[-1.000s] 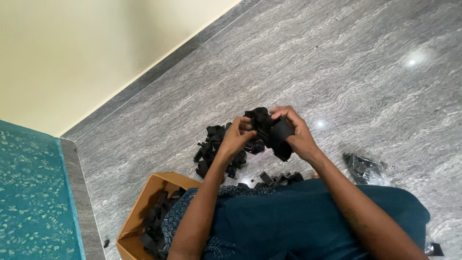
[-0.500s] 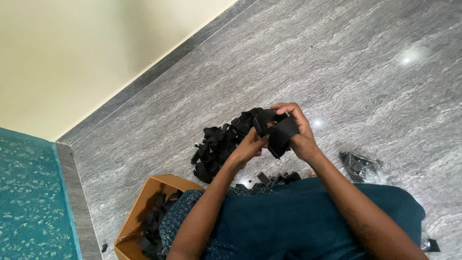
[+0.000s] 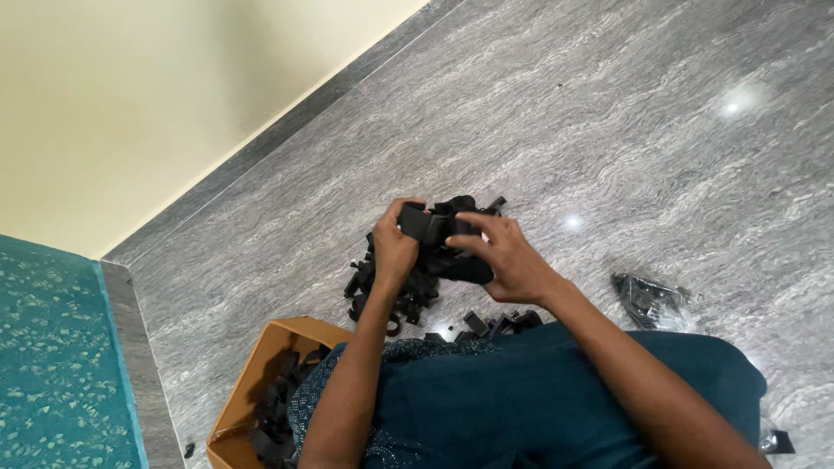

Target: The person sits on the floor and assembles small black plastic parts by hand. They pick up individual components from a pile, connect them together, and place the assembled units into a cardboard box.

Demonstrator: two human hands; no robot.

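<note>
Person seated on grey marbled floor (image 3: 660,139), teal garment across the lap. Both hands raised just above a heap of black plastic parts (image 3: 408,291).

Left hand (image 3: 393,247): grip pinched on the left end of a black plastic piece (image 3: 427,224), thumb on top, fingers curled under.

Right hand (image 3: 504,256): fingers pressed along the same piece's right side, palm over further black parts. Two-handed hold looks meant to steady the piece while its ends are worked; cannot tell whether parts are being joined or pulled apart.

Cardboard box (image 3: 252,391), near left beside the knee, holds more black parts. Clear bag with dark bits (image 3: 647,300) lies on the floor to the right, apart from the heap.
</note>
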